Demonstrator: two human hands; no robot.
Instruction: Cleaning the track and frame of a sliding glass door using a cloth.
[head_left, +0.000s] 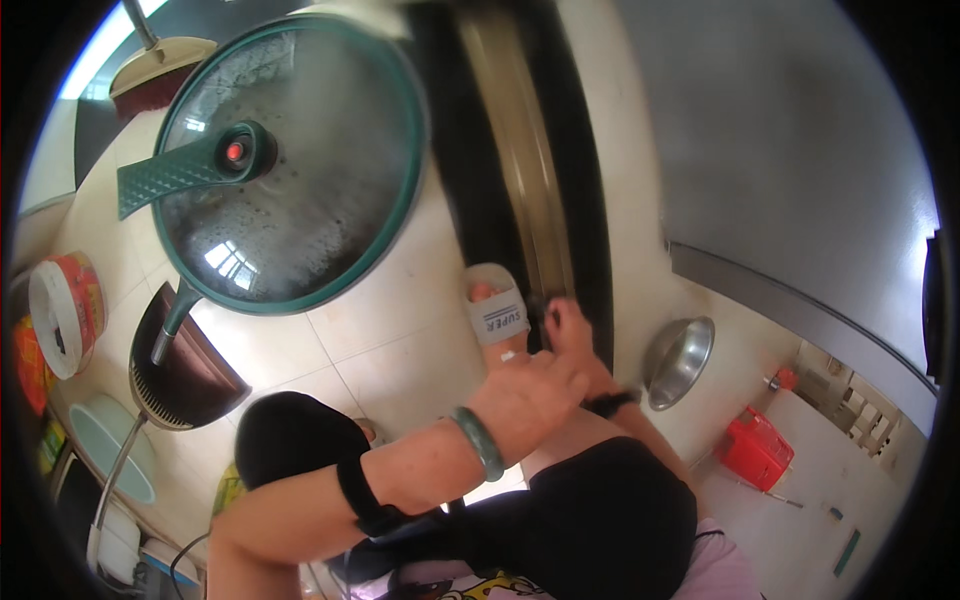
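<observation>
My left hand, with a green bangle at its wrist, reaches across above my leg, close to my other hand. Whether its fingers hold anything is not clear. My right hand, with a black band at its wrist, is bent beside a small dark thing too blurred to name. A grey slipper on my foot shows just left of that hand. At the upper left stands a pan with a green-rimmed glass lid, fogged inside, and a green handle.
A broom, a dustpan, a tub and a round bucket stand at the left. At the right are a grey metallic panel, a metal bowl and a red plastic basket.
</observation>
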